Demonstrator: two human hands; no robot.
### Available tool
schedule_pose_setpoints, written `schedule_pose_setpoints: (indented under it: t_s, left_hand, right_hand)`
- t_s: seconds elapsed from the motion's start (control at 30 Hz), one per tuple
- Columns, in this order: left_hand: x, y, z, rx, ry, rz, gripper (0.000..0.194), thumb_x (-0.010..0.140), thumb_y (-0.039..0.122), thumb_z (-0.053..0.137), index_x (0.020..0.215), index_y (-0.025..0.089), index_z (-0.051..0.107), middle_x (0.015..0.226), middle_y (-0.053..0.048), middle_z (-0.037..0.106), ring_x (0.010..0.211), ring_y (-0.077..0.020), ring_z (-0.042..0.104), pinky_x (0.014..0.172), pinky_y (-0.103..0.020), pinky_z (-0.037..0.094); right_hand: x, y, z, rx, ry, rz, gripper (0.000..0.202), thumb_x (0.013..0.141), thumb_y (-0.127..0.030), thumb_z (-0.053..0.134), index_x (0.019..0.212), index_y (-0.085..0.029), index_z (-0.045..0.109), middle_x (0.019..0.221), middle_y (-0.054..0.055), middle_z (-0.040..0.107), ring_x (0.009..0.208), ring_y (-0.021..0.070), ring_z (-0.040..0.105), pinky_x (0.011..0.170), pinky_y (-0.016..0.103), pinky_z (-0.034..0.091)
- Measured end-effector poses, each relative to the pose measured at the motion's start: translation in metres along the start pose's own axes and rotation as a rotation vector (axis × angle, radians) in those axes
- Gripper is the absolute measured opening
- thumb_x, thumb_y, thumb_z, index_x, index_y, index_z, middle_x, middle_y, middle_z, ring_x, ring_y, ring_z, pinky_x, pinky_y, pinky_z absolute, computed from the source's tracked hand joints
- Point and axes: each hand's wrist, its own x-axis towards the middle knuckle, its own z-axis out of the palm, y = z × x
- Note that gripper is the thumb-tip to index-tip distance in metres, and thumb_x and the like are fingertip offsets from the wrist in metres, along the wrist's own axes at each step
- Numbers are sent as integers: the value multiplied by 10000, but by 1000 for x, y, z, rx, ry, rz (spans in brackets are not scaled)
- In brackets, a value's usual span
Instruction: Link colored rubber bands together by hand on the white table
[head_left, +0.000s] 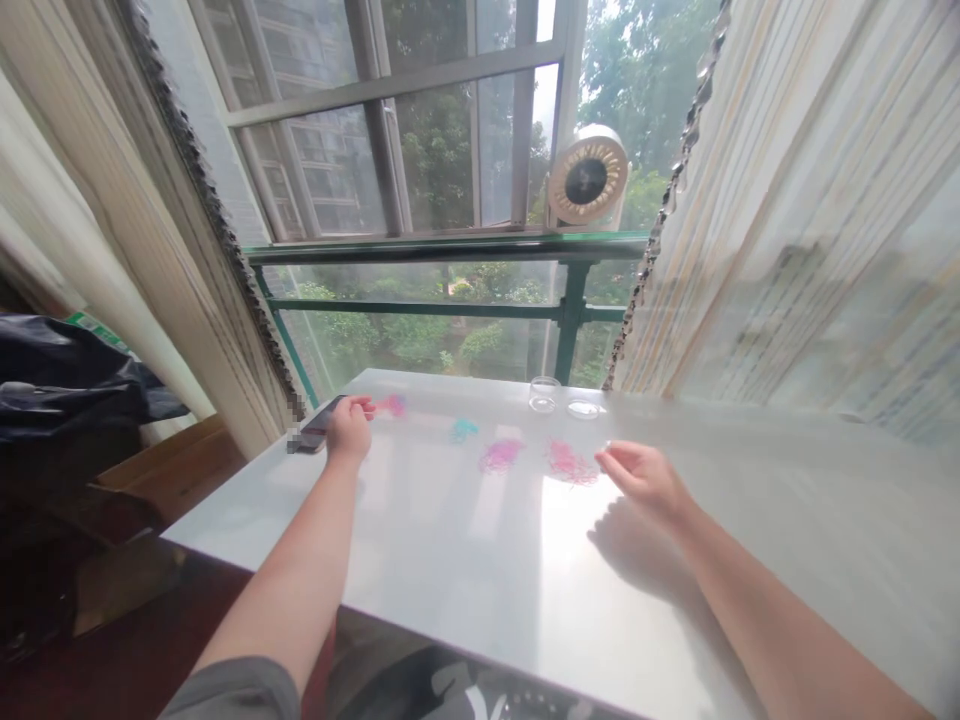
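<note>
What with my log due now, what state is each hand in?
Left hand: curled; whether closed or holding anything can't be told.
Right hand: fingertips together; anything pinched is too small to tell.

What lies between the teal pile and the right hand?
The purple pile, then the pinkish-red pile, lie between the teal pile and the right hand in the head view.

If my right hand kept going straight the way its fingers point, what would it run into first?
Your right hand would most likely meet the reddish-pink pile just past its fingertips, though its height above the table is unclear, so it might pass over.
</note>
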Motion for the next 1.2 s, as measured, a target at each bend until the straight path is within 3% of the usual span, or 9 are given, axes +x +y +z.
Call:
schedule_pose_setpoints:
  t_s: [0.03, 0.1, 0.2, 0.33, 0.5, 0.83, 1.2]
  left_hand:
    - [1, -9, -8, 81, -3, -10, 306, 819, 171, 338, 976, 157, 601, 866, -67, 694, 744, -164, 652, 713, -295, 505]
    - [-1, -22, -19, 178, -13, -27, 283, 791, 155, 391, 972, 167, 607, 904, -72, 694, 797, -189, 648, 737, -315, 497]
    - [-11, -31, -19, 238, -83, -20, 243, 757, 182, 483, 950, 165, 629, 920, -76, 692, 823, -207, 641, 756, -317, 488]
    - [-20, -28, 0, 312, -230, 25, 279, 707, 247, 599, 973, 192, 663, 1051, -73, 668, 901, -210, 622, 826, -303, 465]
    - [-16, -25, 13, 407, -251, 26, 328, 707, 355, 629, 997, 208, 677, 1131, -105, 626, 1026, -259, 582, 905, -342, 418]
    - [-14, -28, 14, 361, -236, 26, 119, 743, 280, 580, 746, 214, 679, 840, -56, 679, 803, -215, 618, 752, -305, 450]
    - [-19, -29, 7, 103, -187, -18, 207, 760, 349, 600, 818, 177, 699, 823, -68, 712, 773, -207, 647, 732, -306, 474]
  right_hand:
    - [-6, -7, 9, -83, -193, -44, 368, 790, -423, 545, 532, -182, 441, 486, -53, 357, 482, 86, 318, 474, 231, 243]
    - [-16, -17, 22, -179, -433, -61, 354, 840, -417, 480, 578, -180, 455, 534, -45, 388, 513, 93, 322, 492, 232, 254]
    - [-23, -23, 31, -283, -564, -61, 347, 850, -410, 458, 591, -178, 445, 595, -29, 431, 550, 105, 353, 514, 237, 273]
    - [-21, -22, 31, -283, -580, -22, 374, 862, -408, 421, 574, -183, 343, 599, -36, 358, 564, 110, 339, 526, 239, 285]
    - [-21, -21, 33, -279, -602, 1, 357, 869, -412, 404, 605, -191, 311, 616, -38, 349, 575, 114, 340, 540, 240, 296]
    - [-21, -14, 37, -246, -574, 59, 354, 826, -447, 448, 602, -198, 333, 610, -30, 346, 565, 124, 315, 514, 239, 290]
    - [-23, -11, 39, -276, -587, 71, 395, 838, -511, 408, 618, -203, 292, 623, -27, 331, 577, 132, 311, 544, 247, 320]
